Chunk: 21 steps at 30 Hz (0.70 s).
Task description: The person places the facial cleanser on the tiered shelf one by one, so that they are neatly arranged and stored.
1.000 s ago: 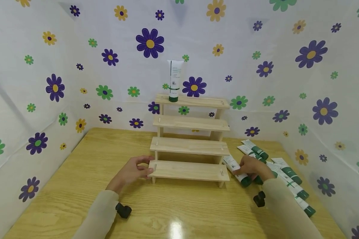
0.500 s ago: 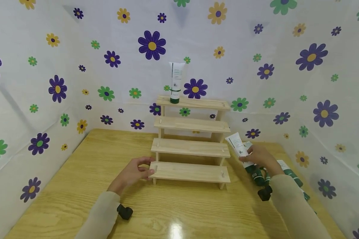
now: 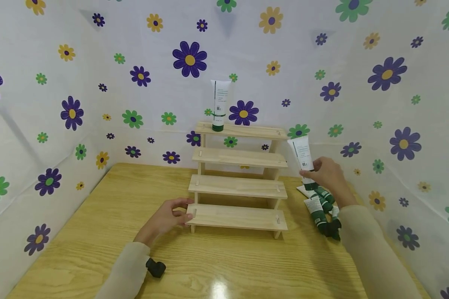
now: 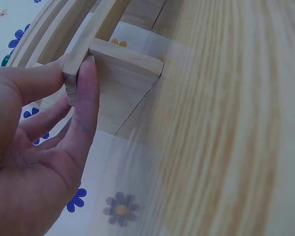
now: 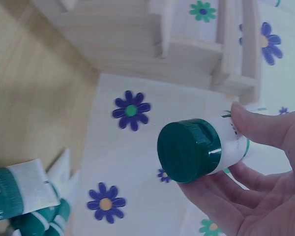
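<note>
A wooden stepped rack (image 3: 237, 185) with several shelves stands on the table. My left hand (image 3: 167, 218) pinches the left end of its lowest shelf; in the left wrist view the thumb and a finger (image 4: 86, 103) lie on either side of the board. To the right of the rack, my right hand (image 3: 327, 174) holds a white squeeze tube (image 3: 303, 155) with a green cap (image 5: 187, 150), raised off the table and slightly tilted, cap down. Another white tube (image 3: 220, 104) stands on its green cap at the left of the top shelf.
Several more tubes (image 3: 316, 211) lie in a pile on the table (image 3: 194, 265), right of the rack and partly hidden by the right arm. Flower-printed cloth (image 3: 149, 91) hangs behind and on both sides.
My right hand has picked the tube up from beside the rack and lifted it up and away from me, turning it more upright. The left hand has stayed at the shelf end.
</note>
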### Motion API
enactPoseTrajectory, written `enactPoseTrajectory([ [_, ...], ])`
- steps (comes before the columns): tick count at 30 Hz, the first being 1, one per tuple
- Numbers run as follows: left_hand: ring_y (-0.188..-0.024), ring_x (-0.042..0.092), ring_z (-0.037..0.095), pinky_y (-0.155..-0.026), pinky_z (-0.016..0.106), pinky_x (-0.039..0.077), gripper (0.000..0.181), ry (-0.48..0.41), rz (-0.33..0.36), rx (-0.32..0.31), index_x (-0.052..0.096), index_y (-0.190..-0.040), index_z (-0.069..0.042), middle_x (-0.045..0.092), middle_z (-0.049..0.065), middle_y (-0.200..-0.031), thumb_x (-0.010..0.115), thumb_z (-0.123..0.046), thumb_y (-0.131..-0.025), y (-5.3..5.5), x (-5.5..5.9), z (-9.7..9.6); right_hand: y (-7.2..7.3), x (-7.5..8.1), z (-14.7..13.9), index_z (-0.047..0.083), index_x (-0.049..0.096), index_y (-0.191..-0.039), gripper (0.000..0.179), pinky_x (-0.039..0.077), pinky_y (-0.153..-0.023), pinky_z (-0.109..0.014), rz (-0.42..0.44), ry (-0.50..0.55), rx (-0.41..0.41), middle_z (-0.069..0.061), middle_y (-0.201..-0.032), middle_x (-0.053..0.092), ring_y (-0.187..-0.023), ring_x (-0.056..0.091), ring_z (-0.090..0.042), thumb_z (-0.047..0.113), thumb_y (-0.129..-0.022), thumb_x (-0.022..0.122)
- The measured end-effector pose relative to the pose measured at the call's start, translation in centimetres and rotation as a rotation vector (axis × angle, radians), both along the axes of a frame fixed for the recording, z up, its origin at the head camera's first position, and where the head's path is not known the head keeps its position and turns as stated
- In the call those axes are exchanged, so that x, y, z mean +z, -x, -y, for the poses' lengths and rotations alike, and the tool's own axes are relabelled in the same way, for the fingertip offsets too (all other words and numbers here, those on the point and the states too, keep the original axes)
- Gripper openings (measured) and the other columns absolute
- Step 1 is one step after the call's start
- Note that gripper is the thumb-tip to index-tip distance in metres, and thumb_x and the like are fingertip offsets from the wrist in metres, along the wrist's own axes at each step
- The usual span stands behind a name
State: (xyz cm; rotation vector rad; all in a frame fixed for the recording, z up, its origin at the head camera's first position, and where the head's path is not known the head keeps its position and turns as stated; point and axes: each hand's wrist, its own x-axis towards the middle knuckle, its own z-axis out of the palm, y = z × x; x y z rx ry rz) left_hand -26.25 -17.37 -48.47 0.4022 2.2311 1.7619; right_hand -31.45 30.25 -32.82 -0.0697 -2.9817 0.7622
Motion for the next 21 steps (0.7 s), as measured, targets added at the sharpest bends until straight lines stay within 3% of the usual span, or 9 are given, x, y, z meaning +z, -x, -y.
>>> enactPoseTrajectory([
  [5, -0.1, 0.07, 0.019, -0.082, 0.037, 0.064, 0.053, 0.014, -0.011, -0.006, 0.052, -0.147, -0.001, 0.054, 0.025, -0.134, 0.071, -0.015, -0.099, 0.1, 0.0, 0.0, 0.2, 1.7, 1.3, -0.015, 0.049, -0.134, 0.069, 0.058, -0.094, -0.057, -0.056, 0.059, -0.022, -0.037, -0.128, 0.059, -0.11, 0.062, -0.047, 0.035, -0.094, 0.074],
  [13, -0.098, 0.07, 0.017, -0.08, 0.034, 0.063, 0.053, 0.035, 0.001, 0.025, 0.054, -0.147, -0.006, 0.056, 0.022, -0.134, 0.072, -0.017, -0.098, -0.1, 0.3, 0.0, 1.1, 4.3, 3.7, -0.01, 0.046, -0.139, 0.069, 0.057, -0.099, -0.058, -0.13, 0.156, -0.02, -0.034, -0.135, 0.058, -0.115, 0.061, -0.046, 0.036, -0.095, 0.074],
  [21, -0.1, 0.07, 0.019, -0.081, 0.035, 0.063, 0.053, 0.038, 0.015, 0.032, 0.055, -0.146, -0.009, 0.057, 0.021, -0.133, 0.073, -0.019, -0.098, -0.1, 0.2, -0.1, 2.0, 6.2, 6.4, -0.005, 0.046, -0.142, 0.067, 0.049, -0.11, -0.06, -0.172, 0.26, -0.01, -0.029, -0.139, 0.056, -0.126, 0.055, -0.044, 0.034, -0.095, 0.074],
])
